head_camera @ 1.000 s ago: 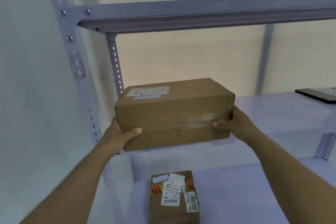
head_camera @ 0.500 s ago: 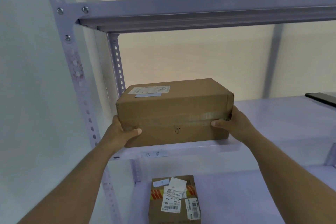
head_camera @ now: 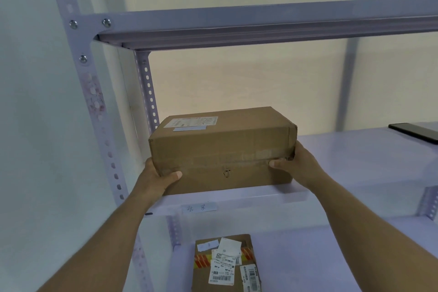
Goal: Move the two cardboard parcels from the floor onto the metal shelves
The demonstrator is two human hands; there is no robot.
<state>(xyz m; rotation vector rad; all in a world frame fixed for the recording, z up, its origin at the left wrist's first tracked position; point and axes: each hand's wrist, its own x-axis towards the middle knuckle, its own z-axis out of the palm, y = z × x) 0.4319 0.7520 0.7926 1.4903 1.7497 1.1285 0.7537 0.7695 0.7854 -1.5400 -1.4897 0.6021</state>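
Observation:
A long brown cardboard parcel with a white label on top rests on the left end of the middle metal shelf. My left hand grips its lower left corner, thumb on the front face. My right hand holds its right end, thumb on the front. A second, smaller cardboard parcel, covered with several stickers and barcode labels, lies on the lower shelf directly below.
The upper shelf spans overhead. Perforated uprights stand at the left, close to a white wall. A dark flat phone-like object lies on the middle shelf at far right. A handwritten label is stuck on the shelf's front lip.
The long parcel has moved forward and down onto the middle shelf; its bottom now sits on the surface. Both hands keep the same grip.

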